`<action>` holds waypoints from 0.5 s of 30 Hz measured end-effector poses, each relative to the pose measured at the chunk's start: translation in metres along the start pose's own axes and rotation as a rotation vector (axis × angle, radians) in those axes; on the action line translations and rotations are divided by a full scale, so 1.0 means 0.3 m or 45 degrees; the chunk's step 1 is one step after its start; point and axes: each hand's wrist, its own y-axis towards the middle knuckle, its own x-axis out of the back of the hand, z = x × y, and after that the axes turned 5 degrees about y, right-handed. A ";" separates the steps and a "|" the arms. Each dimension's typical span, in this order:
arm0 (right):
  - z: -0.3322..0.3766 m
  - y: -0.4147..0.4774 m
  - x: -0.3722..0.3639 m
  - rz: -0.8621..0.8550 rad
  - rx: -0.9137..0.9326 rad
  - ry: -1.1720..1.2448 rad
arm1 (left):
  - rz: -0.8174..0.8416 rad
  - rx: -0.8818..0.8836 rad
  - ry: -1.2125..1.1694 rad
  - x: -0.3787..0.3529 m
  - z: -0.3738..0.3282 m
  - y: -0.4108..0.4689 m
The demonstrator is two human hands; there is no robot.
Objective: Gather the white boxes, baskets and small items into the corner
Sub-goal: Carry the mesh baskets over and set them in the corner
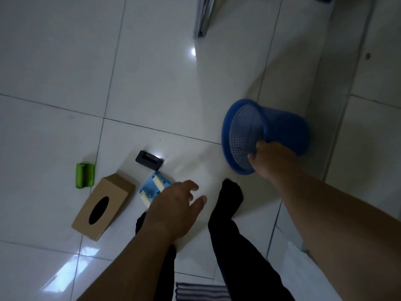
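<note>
My right hand (273, 158) grips the rim of a blue mesh basket (280, 131), which is tilted with its mouth facing left, above the tiled floor. My left hand (174, 203) hovers with fingers spread and relaxed, holding nothing, just right of a small light-blue box (152, 186). A brown cardboard tissue box (104, 205) lies on the floor to the left of it. A dark grey small item (149, 162) sits behind the blue box. A green rolled item (85, 175) lies farther left.
White glossy floor tiles (152, 83) stretch ahead. A metal leg (204, 16) stands at the top. My black-clad legs (230, 213) stand below the hands. A striped mat (201, 292) lies at the bottom edge. A grey wall base (338, 105) runs along the right.
</note>
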 end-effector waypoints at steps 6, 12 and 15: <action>0.113 -0.149 0.118 -0.251 0.248 0.051 | -0.191 -0.079 0.074 0.113 -0.024 -0.018; 0.253 -0.292 0.232 -0.210 0.546 0.396 | -0.531 0.178 0.240 0.236 0.042 -0.096; 0.309 -0.374 0.307 -0.212 0.558 0.517 | -0.690 0.245 0.428 0.324 0.081 -0.205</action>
